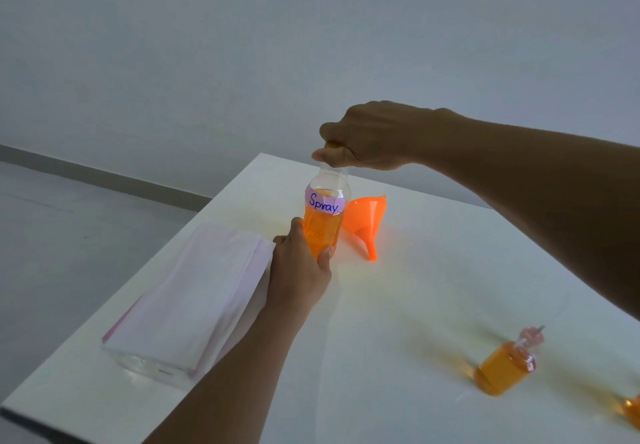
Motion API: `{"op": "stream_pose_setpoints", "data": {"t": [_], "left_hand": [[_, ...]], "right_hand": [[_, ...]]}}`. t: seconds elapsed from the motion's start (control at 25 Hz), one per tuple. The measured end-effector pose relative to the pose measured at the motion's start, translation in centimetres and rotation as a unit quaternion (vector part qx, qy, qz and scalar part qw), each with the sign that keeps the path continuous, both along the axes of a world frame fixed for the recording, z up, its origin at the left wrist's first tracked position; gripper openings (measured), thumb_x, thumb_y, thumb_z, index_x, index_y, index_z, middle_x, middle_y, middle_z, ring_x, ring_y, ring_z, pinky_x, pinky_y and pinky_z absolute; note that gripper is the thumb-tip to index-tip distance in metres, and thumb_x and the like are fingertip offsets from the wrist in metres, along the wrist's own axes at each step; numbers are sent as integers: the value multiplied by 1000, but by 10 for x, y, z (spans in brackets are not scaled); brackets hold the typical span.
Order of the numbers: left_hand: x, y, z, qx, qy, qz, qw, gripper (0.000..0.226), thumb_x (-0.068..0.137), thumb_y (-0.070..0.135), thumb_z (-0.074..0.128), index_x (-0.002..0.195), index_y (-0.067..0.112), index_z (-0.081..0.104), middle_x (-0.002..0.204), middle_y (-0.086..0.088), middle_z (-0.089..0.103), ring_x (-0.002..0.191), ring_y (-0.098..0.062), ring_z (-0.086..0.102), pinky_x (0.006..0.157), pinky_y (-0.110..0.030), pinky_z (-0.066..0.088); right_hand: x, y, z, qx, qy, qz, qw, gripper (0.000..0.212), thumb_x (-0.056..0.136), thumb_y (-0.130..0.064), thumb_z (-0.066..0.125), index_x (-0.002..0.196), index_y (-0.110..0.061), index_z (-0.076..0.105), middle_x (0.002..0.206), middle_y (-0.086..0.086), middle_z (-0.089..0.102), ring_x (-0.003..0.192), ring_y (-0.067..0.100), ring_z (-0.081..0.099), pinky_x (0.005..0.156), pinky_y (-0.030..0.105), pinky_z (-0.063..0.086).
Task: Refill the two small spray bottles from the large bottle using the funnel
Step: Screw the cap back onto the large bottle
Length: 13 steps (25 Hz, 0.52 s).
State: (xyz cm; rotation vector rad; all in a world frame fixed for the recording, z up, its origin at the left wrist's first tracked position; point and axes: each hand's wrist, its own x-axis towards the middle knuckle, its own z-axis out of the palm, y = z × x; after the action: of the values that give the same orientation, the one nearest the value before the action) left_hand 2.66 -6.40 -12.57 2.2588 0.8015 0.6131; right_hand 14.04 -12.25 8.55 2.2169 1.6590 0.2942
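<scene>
Here, the big clear plastic bottle of orange liquid (323,232) stands on the white bench (415,287), with its long side going up and its top pointing up. The left grip (298,267) is curled round the bottle's lower part. The right grip (374,135) is closed tight over the bottle's top and hides the cap. A purple label (325,203) saying "Spray" sits between the two grips. Just right of the left grip, the orange plastic funnel (363,218) lies on its side, thin spout pointing toward the person. Well right of both grips stands a small clear spray bottle (505,367), blurry, its top pointing up. Another small orange bottle (632,409) peeks in at the right edge. Left of the left grip lies a clear box of white tissues (187,291).
</scene>
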Motion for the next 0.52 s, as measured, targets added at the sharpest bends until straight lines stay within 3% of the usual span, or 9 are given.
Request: {"op": "stream_pose_setpoints", "data": {"t": [0.12,0.28,0.36,0.52], "left_hand": [[1,-2,-1,0,-6,1,1000,74,93,46,59,151,15,24,141,-10,49,130,-27,47,99,-39,48],[2,0,-3,1,4,3,1000,74,92,48,59,150,15,24,141,-10,49,129,-28,48,99,-40,48],[1,0,-2,-4,10,-6,1000,74,92,48,59,150,16,25,140,-10,50,128,-29,49,98,-43,49],[-3,-1,0,-4,10,-12,1000,70,92,48,58,146,16,29,137,-10,53,124,-29,51,94,-42,50]], "right_hand": [[-13,8,4,6,-113,-22,993,66,105,-58,11,87,-14,58,67,1,47,60,16,44,69,34,38],[-32,18,-2,9,-167,-115,979,48,109,-42,17,97,-16,55,74,1,44,79,22,50,77,35,38],[-33,16,-5,42,-116,-167,978,58,107,-50,17,80,-13,52,75,1,49,70,19,48,75,34,34],[-32,-13,-8,179,112,-232,949,75,95,-78,20,63,-16,49,64,0,50,59,16,48,58,28,30]]}}
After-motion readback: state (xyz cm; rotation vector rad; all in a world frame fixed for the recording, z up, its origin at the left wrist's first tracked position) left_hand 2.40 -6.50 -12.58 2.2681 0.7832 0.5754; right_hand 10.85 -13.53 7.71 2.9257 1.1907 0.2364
